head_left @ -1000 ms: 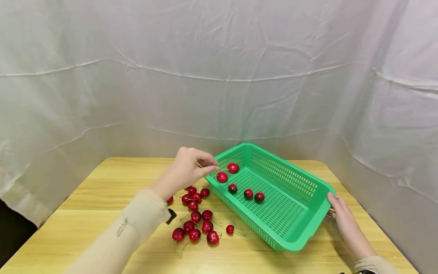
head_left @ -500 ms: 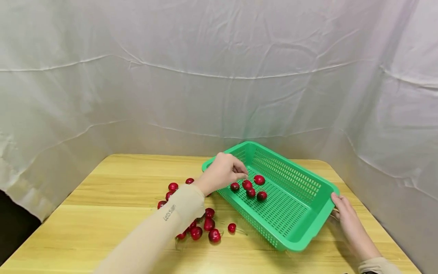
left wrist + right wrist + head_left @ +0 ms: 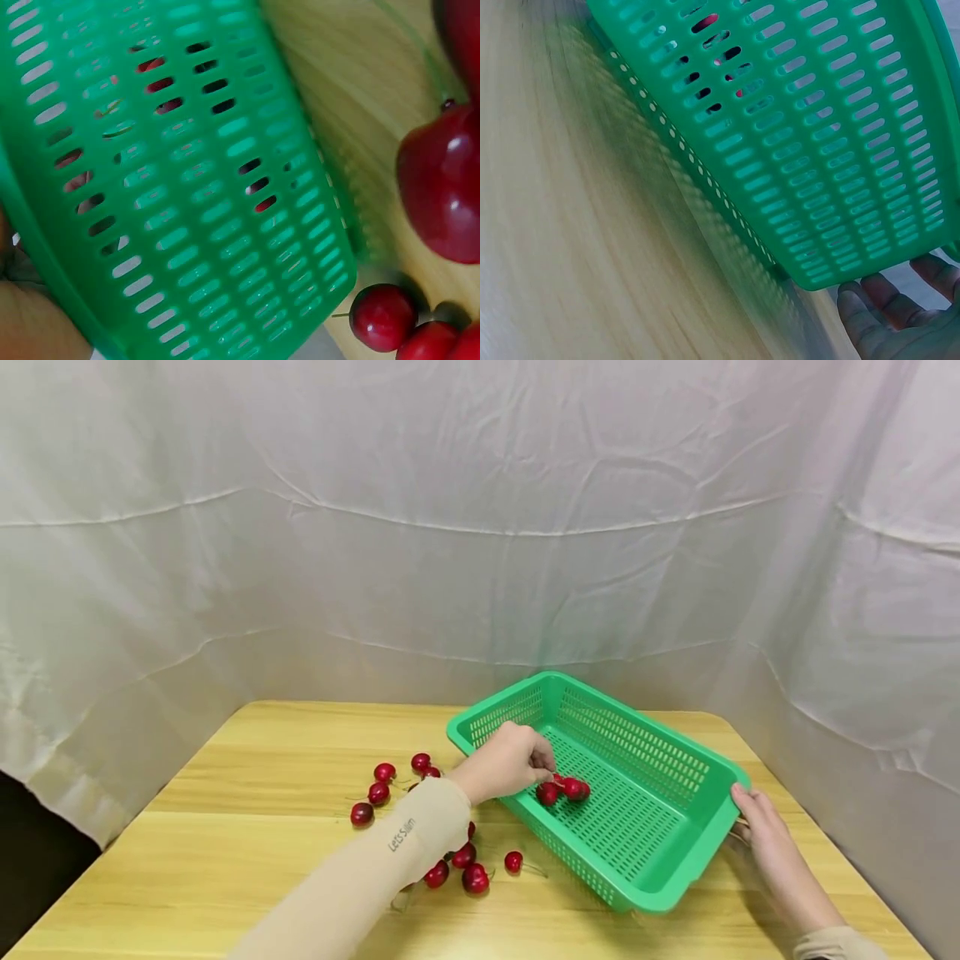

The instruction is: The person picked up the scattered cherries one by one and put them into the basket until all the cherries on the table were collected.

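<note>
My left hand (image 3: 510, 762) reaches over the near left side of the green plastic basket (image 3: 720, 852). Its thumb and fingers pinch cherry stems, with red cherries (image 3: 573, 788) hanging just past the fingertips, low in the basket. These overlap the cherries lying on its floor, such as a dark one (image 3: 547, 794). My right hand (image 3: 768, 839) grips the basket's right end, thumb on the rim. In the right wrist view, the right fingers (image 3: 885, 300) curl beneath the basket's end. Through the slotted wall in the left wrist view, patches of cherry show.
Several loose cherries (image 3: 378, 792) with stems lie on the wooden table (image 3: 225, 843) left of the basket, some hidden by the left sleeve. One small cherry (image 3: 513, 862) sits by the basket's near side. A pale cloth (image 3: 480, 527) hangs behind and beside the table.
My left hand has moved right and down from the basket's left rim, carrying cherries by their stems to those inside. The right hand keeps its grip on the basket.
</note>
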### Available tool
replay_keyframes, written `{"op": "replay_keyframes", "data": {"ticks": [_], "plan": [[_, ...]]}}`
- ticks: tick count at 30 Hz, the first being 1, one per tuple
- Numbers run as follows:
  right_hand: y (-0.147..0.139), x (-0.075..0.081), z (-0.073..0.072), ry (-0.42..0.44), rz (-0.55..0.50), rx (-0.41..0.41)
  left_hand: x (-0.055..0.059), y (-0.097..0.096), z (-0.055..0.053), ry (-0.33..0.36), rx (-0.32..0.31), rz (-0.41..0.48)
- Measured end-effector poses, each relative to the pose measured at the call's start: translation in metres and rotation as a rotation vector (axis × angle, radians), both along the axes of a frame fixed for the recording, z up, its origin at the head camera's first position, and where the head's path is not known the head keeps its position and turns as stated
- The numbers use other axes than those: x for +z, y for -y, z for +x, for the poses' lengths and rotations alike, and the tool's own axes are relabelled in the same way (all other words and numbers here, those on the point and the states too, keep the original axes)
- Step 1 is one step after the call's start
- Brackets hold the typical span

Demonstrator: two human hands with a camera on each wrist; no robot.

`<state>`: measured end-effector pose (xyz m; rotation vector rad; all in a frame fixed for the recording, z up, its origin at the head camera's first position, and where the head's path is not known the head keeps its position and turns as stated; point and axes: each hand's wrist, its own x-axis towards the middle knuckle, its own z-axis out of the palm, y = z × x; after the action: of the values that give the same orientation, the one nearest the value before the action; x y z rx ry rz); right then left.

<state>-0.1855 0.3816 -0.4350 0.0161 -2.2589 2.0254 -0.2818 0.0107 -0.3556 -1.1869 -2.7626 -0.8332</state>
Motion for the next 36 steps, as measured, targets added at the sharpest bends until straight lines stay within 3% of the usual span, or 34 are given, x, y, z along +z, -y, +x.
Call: {"op": "replay_keyframes", "data": {"ticks": [25,36], "plan": [[0.0000,0.0011,0.0013,0.001,0.049,-0.009,-0.0052,-0.0037,-0.0019,0.074,0.021,0.000],[0.0009,0.0012,0.0010,-0.001,0.056,-0.006,-0.0063,-0.0032,-0.0008,0.064,0.022,-0.001]]}}
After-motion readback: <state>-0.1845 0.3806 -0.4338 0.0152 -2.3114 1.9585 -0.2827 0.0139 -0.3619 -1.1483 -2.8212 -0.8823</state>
